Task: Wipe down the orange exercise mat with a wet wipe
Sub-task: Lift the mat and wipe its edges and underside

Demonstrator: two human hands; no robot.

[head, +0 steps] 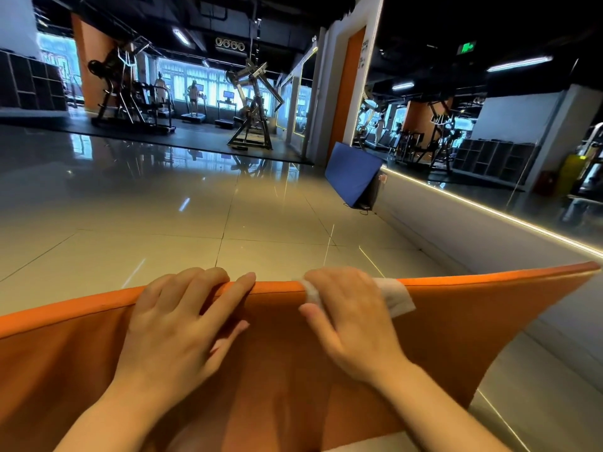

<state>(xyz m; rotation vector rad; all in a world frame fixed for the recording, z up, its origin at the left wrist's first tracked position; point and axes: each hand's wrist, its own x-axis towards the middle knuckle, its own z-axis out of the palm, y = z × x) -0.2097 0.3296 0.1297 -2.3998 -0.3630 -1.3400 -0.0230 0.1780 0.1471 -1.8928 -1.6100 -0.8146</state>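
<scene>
— Hands? The left hand (pixel 177 318) has its fingers hooked over the orange mat (pixel 456 324)'s top edge.
— And the right hand (pixel 350 316) presses a white wet wipe (pixel 396 298) onto that edge, at three o'clock from the left.

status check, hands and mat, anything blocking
Left hand curled over the orange mat top edge. Right hand holds the wet wipe on that edge. Nothing in the way.
</scene>
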